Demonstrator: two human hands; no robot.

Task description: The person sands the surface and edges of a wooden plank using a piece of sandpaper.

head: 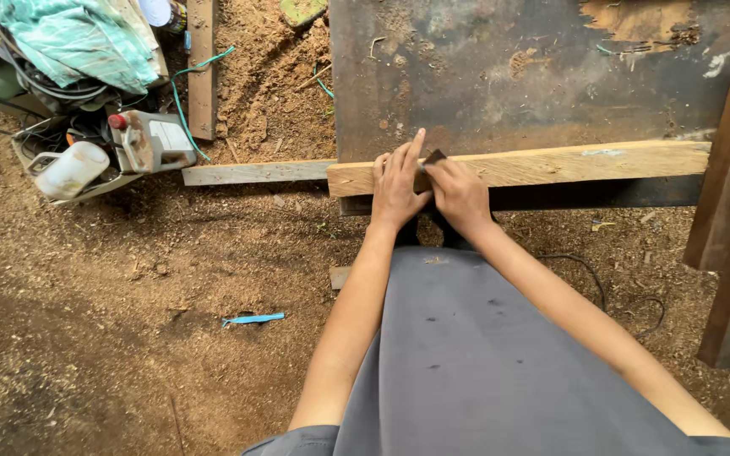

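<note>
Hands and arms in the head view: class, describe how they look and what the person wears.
Both arms are bare from the upper arm down. The left hand and right hand have no gloves, rings or watch. Short grey sleeves show at the bottom edge, matching a grey garment with a few small dark specks.

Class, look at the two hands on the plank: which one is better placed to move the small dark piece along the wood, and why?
Probably the right hand: it already pinches the small dark piece on the plank. The left hand lies flat beside it, fingers spread, apparently steadying the wood.
</note>
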